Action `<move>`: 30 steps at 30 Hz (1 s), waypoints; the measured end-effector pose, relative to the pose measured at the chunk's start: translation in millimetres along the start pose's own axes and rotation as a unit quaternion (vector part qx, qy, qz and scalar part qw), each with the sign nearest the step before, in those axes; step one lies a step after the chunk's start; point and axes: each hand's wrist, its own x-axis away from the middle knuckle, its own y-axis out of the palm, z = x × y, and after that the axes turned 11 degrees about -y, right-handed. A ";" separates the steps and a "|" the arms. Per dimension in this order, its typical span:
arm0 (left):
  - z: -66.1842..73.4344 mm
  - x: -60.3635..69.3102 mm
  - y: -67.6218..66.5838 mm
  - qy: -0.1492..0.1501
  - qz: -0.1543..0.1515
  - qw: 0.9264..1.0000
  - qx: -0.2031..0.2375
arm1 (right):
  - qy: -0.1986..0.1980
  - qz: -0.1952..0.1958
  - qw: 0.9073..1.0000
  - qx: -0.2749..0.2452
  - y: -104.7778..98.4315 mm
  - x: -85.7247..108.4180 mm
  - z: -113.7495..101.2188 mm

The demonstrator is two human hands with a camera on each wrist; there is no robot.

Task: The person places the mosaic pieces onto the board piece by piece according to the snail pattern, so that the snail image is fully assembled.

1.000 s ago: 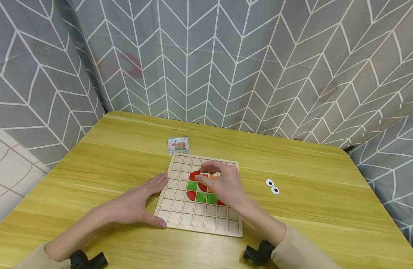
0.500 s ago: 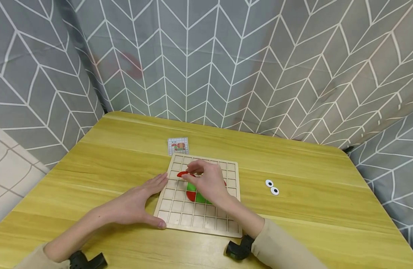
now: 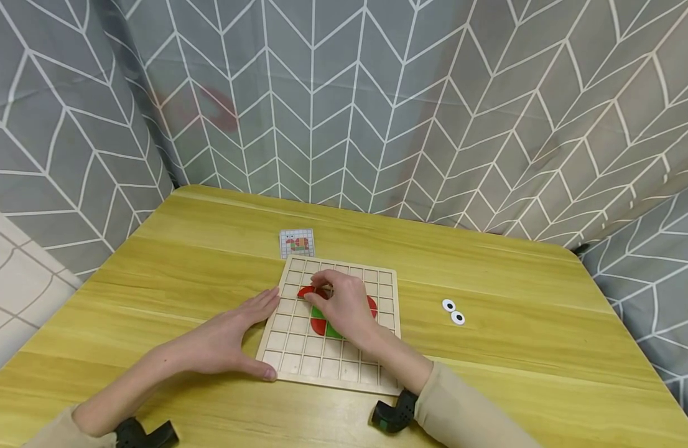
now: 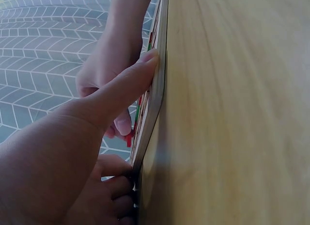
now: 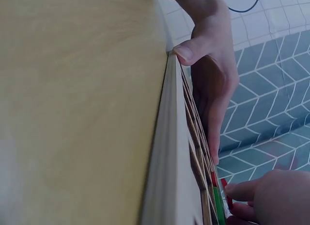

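A square wooden grid board lies on the table with red and green flat pieces set in its cells. My right hand pinches a red piece between thumb and fingertips, over the upper left part of the grid. In the left wrist view that red piece stands tilted by the board's surface. My left hand rests along the board's left edge, fingers spread and thumb at the near corner. Green pieces and a red quarter-round show below the right hand, which hides the middle pieces.
Behind the board lies a small pattern card with a coloured figure on a grid. Two round eye pieces lie to the right on the wooden table. A patterned grey curtain hangs behind the table.
My right hand has moved left across the board with the red piece, then lowered slightly toward a cell. The left hand has stayed in place.
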 end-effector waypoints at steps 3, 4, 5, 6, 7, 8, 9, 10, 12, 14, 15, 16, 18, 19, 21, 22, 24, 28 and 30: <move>-0.3 0.0 0.3 0.000 -0.001 1.000 0.002 | 0.002 -0.006 1.000 0.011 1.4 0.3 0.9; -0.4 -0.1 0.4 0.000 -0.002 1.000 0.003 | 0.004 -0.008 1.000 0.014 1.8 0.5 1.1; -0.4 -0.1 0.5 -0.001 -0.003 1.000 0.003 | 0.004 -0.009 1.000 0.017 2.2 0.7 1.5; -0.6 -0.1 0.5 -0.001 -0.003 1.000 0.004 | 0.006 -0.011 1.000 0.019 2.5 0.9 1.8; -0.6 -0.1 0.6 -0.002 -0.003 1.000 0.004 | 0.007 -0.011 1.000 0.020 2.7 1.0 2.1; -0.7 -0.2 0.6 -0.003 -0.003 1.000 0.005 | 0.007 -0.011 1.000 0.022 2.9 1.2 2.3; -0.7 -0.3 0.6 -0.004 -0.003 1.000 0.006 | 0.007 -0.010 1.000 0.023 3.2 1.4 2.7; -0.6 -0.3 0.6 -0.004 -0.003 1.000 0.006 | 0.006 -0.009 1.000 0.024 3.3 1.5 3.0; -0.5 -0.1 0.5 -0.005 -0.004 1.000 0.006 | 0.004 -0.007 1.000 0.025 3.6 1.5 3.4; -0.4 0.0 0.4 -0.005 -0.004 1.000 0.006 | 0.002 -0.006 1.000 0.027 4.0 1.4 4.0; -0.3 0.0 0.4 -0.005 -0.003 1.000 0.005 | 0.001 -0.005 1.000 0.027 4.2 1.4 4.3; -0.2 0.1 0.3 -0.004 -0.003 1.000 0.005 | 0.000 -0.005 1.000 0.027 4.4 1.3 4.4; 0.0 0.1 0.1 -0.004 -0.002 1.000 0.005 | 0.001 -0.006 1.000 0.029 4.8 1.3 4.8; 0.1 0.1 0.0 -0.003 -0.002 1.000 0.005 | 0.001 -0.006 1.000 0.029 4.8 1.4 4.7; 0.0 0.2 0.0 -0.003 -0.001 1.000 0.005 | 0.001 -0.005 1.000 0.031 5.0 1.6 4.6; -0.1 0.2 0.0 -0.004 -0.001 1.000 0.004 | 0.001 -0.005 0.999 0.032 5.1 1.7 4.6; -0.3 0.3 0.1 -0.004 -0.001 1.000 0.003 | 0.000 -0.004 0.999 0.035 5.0 2.0 4.1; -0.3 0.1 0.2 -0.004 -0.001 1.000 0.003 | 0.006 -0.006 0.999 0.036 4.7 2.6 3.2; 0.0 0.0 0.2 -0.004 -0.001 1.000 0.004 | 0.011 -0.008 0.999 0.032 4.2 3.0 2.3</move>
